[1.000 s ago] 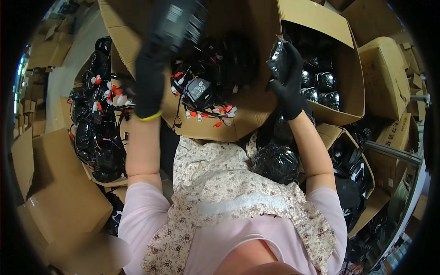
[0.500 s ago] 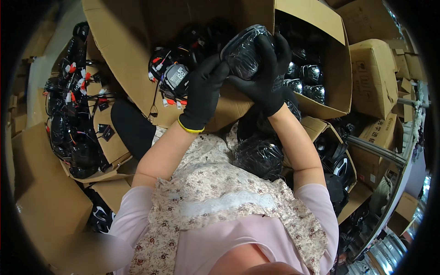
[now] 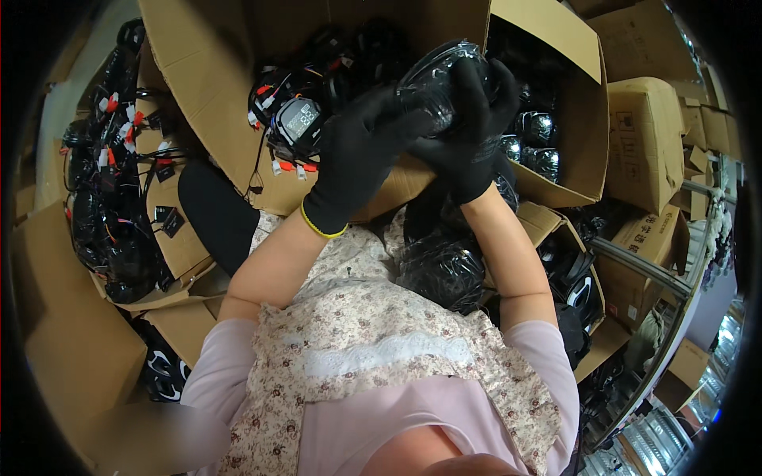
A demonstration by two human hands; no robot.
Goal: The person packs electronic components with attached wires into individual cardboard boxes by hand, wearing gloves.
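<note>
Both my hands wear black knitted gloves. Between them, above the open cardboard box, is a rounded black part wrapped in shiny clear film (image 3: 435, 83). My right hand (image 3: 468, 143) grips it from the right, fingers bent over its side. From the left, my left hand (image 3: 361, 151), with a yellow cuff edge, is closed against its near side; its fingertips partly cover the film. Left of my hands, an instrument gauge with a lit-looking grey display (image 3: 300, 119) lies in the box among wires with red and white connectors.
A large cardboard box (image 3: 202, 103) opens ahead, and a second box (image 3: 583, 163) on the right holds several film-wrapped black parts (image 3: 540, 127). Wired black units (image 3: 103, 214) lie at left. A black plastic-wrapped bundle (image 3: 444, 270) rests by my lap. Closed cartons (image 3: 647, 143) stand at right.
My left hand has moved right and farther over the wrapped part, covering more of it. The part has turned and shifted slightly right, together with my right hand.
</note>
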